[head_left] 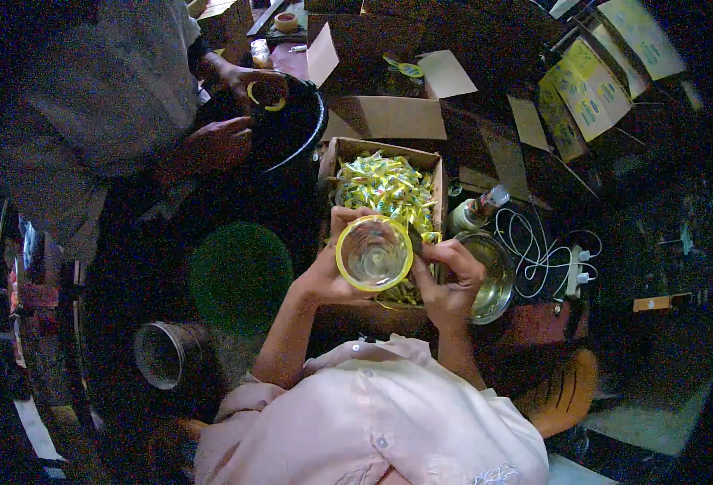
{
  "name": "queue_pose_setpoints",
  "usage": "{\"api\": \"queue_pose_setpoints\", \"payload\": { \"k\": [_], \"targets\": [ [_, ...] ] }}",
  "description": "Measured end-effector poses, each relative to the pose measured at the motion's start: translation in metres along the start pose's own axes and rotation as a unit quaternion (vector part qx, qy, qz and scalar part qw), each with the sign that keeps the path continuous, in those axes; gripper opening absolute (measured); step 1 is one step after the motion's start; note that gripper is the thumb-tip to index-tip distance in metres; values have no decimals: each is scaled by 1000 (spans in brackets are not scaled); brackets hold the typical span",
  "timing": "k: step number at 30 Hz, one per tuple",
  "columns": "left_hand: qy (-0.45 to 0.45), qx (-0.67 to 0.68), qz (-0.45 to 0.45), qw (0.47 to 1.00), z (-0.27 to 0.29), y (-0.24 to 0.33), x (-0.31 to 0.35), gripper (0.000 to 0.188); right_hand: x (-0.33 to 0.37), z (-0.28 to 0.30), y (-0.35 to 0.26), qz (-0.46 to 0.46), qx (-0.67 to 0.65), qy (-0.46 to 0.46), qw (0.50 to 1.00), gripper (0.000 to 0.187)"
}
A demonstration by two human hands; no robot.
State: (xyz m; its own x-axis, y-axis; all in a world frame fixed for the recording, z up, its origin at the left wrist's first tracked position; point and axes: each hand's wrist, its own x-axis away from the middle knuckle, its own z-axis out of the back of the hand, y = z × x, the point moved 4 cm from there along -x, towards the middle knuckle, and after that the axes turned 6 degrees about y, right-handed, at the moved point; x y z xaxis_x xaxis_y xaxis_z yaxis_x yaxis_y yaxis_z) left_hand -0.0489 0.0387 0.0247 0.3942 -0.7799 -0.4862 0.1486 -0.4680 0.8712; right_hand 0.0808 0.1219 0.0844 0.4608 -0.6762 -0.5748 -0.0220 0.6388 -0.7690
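A clear round jar (375, 260) with a yellow rim is held mouth up in front of my chest; no contents can be made out inside it. My left hand (322, 273) is wrapped round its left side. At the rim's right edge, the thumb and fingers of my right hand (453, 284) are pinched together, beside a small dark piece too unclear to name. Directly beyond and partly beneath both hands is an open cardboard box (440, 184), filled with small yellow-and-green wrapped packets (382, 179).
At the left, a co-worker's hands (231, 133) hold a yellow-rimmed item over a black tub (322, 121). A green round stool top (241, 275) and a grey bucket (160, 356) stand nearby. On the right are a metal bowl (498, 299), a bottle (482, 206) and a corded power strip (573, 271).
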Motion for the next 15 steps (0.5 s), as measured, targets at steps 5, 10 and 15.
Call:
{"api": "queue_pose_setpoints", "payload": {
  "k": [5, 10, 15],
  "targets": [
    [43, 91, 14, 995, -9, 14, -1, 76, 4, 3, -9, 20, 27, 59, 998, 13],
    [108, 4, 8, 994, -25, 21, -3, 75, 8, 13, -20, 38, 39, 75, 996, 12],
    [90, -86, -16, 992, -38, 26, -6, 76, 7, 27, -23, 64, 76, 79, 992, 11]
  ]
}}
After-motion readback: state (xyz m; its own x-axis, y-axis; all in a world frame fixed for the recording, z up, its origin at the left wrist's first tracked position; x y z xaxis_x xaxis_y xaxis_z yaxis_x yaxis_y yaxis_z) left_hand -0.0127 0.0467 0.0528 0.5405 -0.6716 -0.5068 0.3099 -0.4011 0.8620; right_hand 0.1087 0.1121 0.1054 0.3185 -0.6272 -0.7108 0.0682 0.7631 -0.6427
